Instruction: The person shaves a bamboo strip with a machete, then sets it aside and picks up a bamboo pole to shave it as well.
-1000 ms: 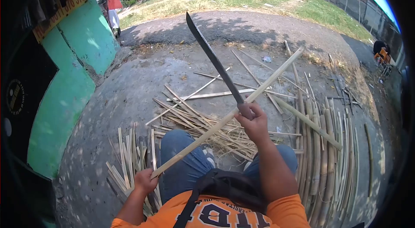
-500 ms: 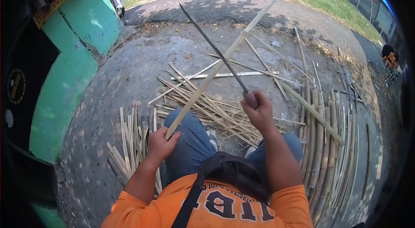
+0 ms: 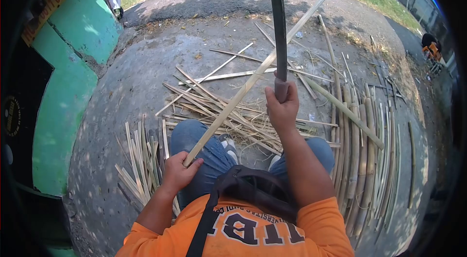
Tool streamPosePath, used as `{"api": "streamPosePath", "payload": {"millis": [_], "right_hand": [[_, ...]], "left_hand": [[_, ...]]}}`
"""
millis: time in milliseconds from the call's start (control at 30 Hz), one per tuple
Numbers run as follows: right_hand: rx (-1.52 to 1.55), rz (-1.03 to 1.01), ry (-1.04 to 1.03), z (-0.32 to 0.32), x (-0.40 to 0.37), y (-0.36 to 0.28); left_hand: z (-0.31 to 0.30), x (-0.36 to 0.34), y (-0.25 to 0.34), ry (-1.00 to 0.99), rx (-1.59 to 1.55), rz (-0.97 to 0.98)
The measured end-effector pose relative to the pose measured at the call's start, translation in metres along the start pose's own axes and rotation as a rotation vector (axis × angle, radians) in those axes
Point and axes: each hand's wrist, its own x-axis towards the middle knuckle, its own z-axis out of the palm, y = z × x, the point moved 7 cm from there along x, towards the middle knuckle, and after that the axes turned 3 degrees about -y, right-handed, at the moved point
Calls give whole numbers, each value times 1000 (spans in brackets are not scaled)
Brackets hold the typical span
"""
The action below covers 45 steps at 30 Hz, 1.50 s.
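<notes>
My left hand is closed round the lower end of a long bamboo strip, beside my left knee. The strip slants up and away to the right. In my right hand is the handle of a machete, its long dark blade pointing up past the top of the view. The blade passes in front of the bamboo strip's upper part in this view. Beyond my knees lies a loose heap of split bamboo strips with thin shavings among them.
Bamboo poles lie side by side on the right, one pole slanting across them. A bundle of strips is at my left. A green wall stands on the left. Far right, a person in orange is partly visible.
The machete has swung from leaning left to nearly upright, its blade now larger in view. My left hand still holds the bamboo strip in much the same pose. The view has shifted slightly.
</notes>
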Motion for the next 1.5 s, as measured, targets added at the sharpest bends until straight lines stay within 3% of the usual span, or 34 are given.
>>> {"api": "streamPosePath", "payload": {"millis": [500, 767, 867, 1000, 1100, 1200, 1333, 1400, 1500], "right_hand": [[-23, -8, 53, -13, 5, -3], [-70, 12, 446, -71, 21, -12], [-368, 45, 580, -110, 33, 3], [-537, 88, 547, -118, 33, -9], [-483, 107, 441, -93, 27, -21], [-502, -159, 265, -62, 18, -35], [-537, -205, -187, -11, -2, -50], [-671, -211, -379, 9, -17, -48], [-940, -403, -601, 41, -39, -52]], "left_hand": [[-5, -6, 2, -26, -93, -8], [-7, -7, -12, -24, -171, -32], [-10, -4, -12, 0, -223, -73], [-13, -1, -12, 44, -211, -114], [-8, 2, -11, 65, -173, -75], [-3, 9, -7, 106, -128, -35], [-10, 21, 4, 128, -105, -55], [-16, 28, 6, 142, -75, -51], [-28, 36, 11, 170, -56, -74]]}}
